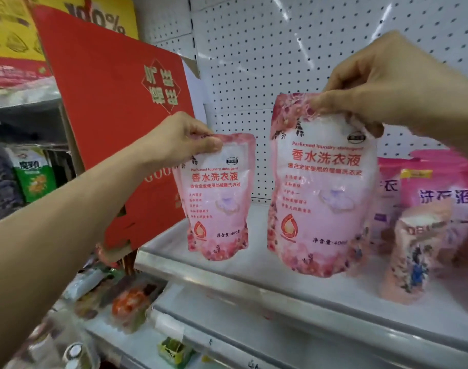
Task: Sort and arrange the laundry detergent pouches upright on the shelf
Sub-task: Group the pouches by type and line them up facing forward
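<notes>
Much of the right edge of the frame is blurred: a pale pink, flower-printed soft pouch [411, 251] stands side-on there, and behind it bright magenta pouches [440, 187] are cut off by the frame edge, their print only partly readable. At lower left, the goods on a lower shelf are smeared beyond telling.

Two glossy, soft plastic stand-up pouches hang in the middle of the frame, both pale pink with rose borders and red lettering. The smaller-looking pink detergent pouch [218, 195] at centre left is pinched at its top left corner by the left hand [184, 139], thumb in front, fingers curled behind. The larger-looking pink detergent pouch [320, 187] at centre right hangs upright below the right hand [382, 83], whose curled fingers grip its top edge and hide part of it. Whether their bases touch the white metal shelf [227, 286] cannot be told.

A white perforated back panel [254, 49] fills the upper right, and a tilted red cardboard sign [115, 102] fills the upper left.
</notes>
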The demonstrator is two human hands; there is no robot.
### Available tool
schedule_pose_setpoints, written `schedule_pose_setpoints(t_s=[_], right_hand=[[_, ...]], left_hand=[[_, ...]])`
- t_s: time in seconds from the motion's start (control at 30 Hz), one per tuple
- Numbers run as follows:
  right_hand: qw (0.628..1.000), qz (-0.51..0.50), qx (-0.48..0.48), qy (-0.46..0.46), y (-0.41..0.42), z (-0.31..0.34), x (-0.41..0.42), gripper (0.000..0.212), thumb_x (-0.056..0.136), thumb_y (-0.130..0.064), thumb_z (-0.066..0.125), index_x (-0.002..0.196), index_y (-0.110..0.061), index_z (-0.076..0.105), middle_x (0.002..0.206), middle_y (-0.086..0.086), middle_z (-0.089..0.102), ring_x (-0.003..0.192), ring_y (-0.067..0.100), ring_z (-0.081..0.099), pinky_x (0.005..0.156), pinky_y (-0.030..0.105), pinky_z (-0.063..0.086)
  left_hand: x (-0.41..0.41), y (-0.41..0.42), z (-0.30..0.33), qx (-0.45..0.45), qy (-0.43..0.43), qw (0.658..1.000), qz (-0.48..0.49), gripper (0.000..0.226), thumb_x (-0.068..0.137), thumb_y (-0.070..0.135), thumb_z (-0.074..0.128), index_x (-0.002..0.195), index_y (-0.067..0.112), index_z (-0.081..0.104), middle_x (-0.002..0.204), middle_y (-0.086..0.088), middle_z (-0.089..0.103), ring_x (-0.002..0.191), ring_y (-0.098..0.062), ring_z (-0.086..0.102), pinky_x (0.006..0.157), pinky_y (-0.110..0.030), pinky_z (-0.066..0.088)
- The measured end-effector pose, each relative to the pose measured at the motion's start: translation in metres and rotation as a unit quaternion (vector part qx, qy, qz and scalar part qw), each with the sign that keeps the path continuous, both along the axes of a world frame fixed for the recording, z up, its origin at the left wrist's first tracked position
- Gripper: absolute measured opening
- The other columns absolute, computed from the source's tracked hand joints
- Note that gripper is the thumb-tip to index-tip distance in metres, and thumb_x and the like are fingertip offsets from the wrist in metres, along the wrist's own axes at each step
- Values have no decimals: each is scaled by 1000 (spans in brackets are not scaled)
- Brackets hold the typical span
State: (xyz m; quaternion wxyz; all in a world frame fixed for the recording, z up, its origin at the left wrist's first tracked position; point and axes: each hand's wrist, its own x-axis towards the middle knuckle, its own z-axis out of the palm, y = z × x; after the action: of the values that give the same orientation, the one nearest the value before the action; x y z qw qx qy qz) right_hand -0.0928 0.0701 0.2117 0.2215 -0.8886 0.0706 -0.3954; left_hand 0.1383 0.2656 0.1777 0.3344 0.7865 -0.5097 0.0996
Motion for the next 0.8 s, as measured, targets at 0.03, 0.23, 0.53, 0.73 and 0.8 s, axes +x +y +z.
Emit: schedule_pose_setpoints(t_s=[0.03,0.23,0.53,0.73,0.8], right_hand=[[1000,-8,7,-8,-3,3,11,26,77,-36,77,67,-13,71,46,5,62,29,8,45,31,17,37],[998,-60,20,14,-23,4,77,20,79,-30,78,68,-15,73,54,3,68,35,8,56,37,20,46],[989,-136,23,58,-67,-7,147,23,83,-32,75,71,-13,72,54,9,68,43,19,66,39,18,51],[977,-168,34,124,-84,-11,200,25,86,-27,73,75,-5,71,61,14,70,48,21,69,47,25,57],[970,-179,55,153,-93,-16,214,24,88,-22,72,77,0,70,63,18,70,52,25,70,52,32,61]], left_hand=[[14,-7,-4,4,-1,1000,-2,21,90,36,68,89,18,78,84,-17,75,61,-30,63,57,-36,51],[93,-55,-15,30,0,1000,1,23,89,39,68,87,18,78,78,-5,75,65,-22,68,61,-39,55],[189,-154,-21,146,-34,986,-74,17,93,22,66,79,29,73,70,10,68,61,-6,60,60,-25,52],[223,-196,-31,178,-131,975,-31,13,93,33,63,100,33,75,89,15,72,85,-12,66,88,-32,41],[229,-204,-32,177,-173,969,-26,15,95,34,60,100,33,74,94,14,73,90,-13,65,99,-38,36]])
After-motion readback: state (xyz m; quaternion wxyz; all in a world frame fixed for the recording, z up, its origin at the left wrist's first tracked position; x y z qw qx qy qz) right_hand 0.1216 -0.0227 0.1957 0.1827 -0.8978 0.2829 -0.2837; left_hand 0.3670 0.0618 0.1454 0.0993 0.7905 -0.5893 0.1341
